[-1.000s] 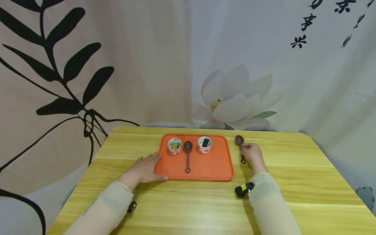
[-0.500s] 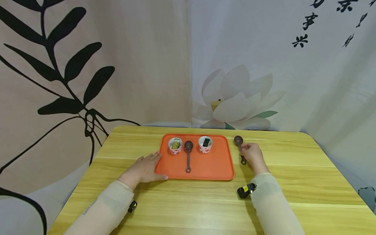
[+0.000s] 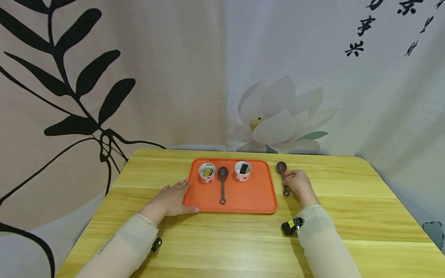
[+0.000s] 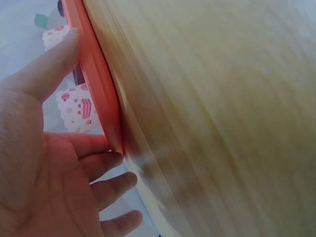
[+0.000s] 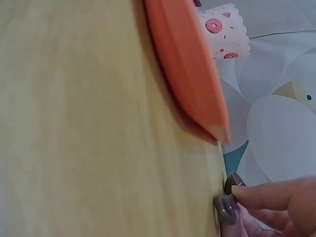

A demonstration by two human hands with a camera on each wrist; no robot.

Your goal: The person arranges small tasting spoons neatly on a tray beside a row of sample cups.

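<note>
An orange tray (image 3: pixel 250 200) lies on the table with two patterned paper cups and a brown spoon (image 3: pixel 222 185) on it. The left cup (image 3: pixel 206 178) holds something yellow-green; in the right cup (image 3: pixel 242 177) is a black and white piece. My left hand (image 3: pixel 174 199) rests at the tray's left edge, its thumb at the front rim and its fingers fairly straight along the side, as the left wrist view also shows. Right of the tray, my right hand (image 3: pixel 299 183) pinches the handle of a second brown spoon (image 3: pixel 281 167), its bowl pointing away, low over the table.
The wooden table (image 3: pixel 215 247) reaches back to a curtain (image 3: pixel 180 77) printed with dark leaves and a pale lotus. Each wrist wears a small black camera, such as the right one (image 3: pixel 288 227).
My right hand has shifted the spoon very slightly toward me and left, nearer the tray. The left hand and tray have stayed in place.
</note>
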